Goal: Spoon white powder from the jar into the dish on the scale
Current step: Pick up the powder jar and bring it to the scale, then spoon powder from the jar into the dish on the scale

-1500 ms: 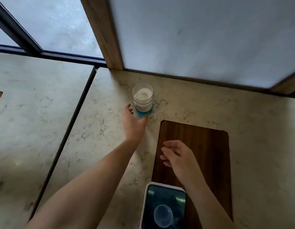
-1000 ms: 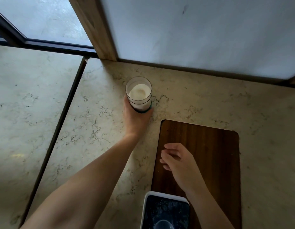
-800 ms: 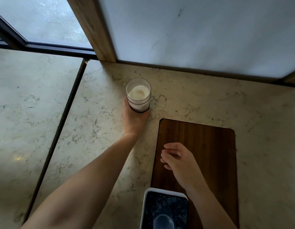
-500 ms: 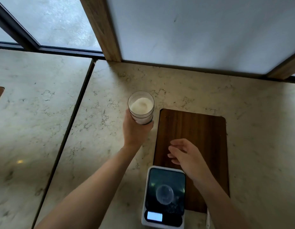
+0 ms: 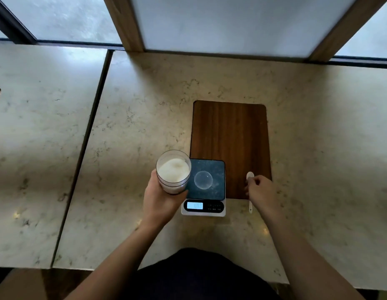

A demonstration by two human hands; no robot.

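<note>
My left hand (image 5: 160, 201) grips an open clear jar (image 5: 173, 171) of white powder, lifted just left of the scale (image 5: 204, 187). The scale has a dark top, a lit display at its near edge, and a small clear round dish (image 5: 203, 179) at its middle. My right hand (image 5: 261, 192) rests on a white spoon (image 5: 250, 176) lying at the near right corner of the wooden board (image 5: 230, 135). Its fingers curl over the handle, whose end pokes out below the hand. I cannot tell whether the spoon is lifted.
The scale sits on the board's near left part, on a pale marble counter (image 5: 145, 109). A dark seam (image 5: 84, 148) splits the counter on the left. Wood-framed frosted panels (image 5: 231, 22) stand along the far edge. My dark clothing is at the bottom.
My left hand lifted the jar from the far counter and brought it near, beside the scale. My right hand moved from the board's left side to the spoon on the right.
</note>
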